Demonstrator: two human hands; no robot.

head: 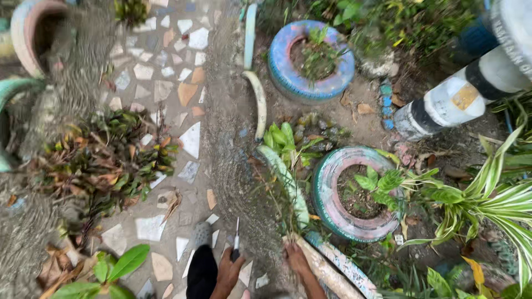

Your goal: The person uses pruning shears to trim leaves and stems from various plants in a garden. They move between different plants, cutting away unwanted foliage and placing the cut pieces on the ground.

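Note:
My left hand (226, 275) is at the bottom centre, closed around the dark handle of a small knife (236, 241) whose thin blade points up over the concrete strip. My right hand (295, 257) is just to its right, gripping the base of a tuft of thin grass stems (281, 210) that grows beside the painted curved edging (288, 185). A black trouser leg (201, 272) and a grey shoe (202, 232) show left of the knife hand.
Two painted tyre planters hold small plants, one near (327, 207) and one farther up (282, 69). A mosaic stone path (185, 99) runs on the left with a pile of cut leaves (105, 160). A white and black post (460, 99) and a striped-leaf plant (493, 199) are on the right.

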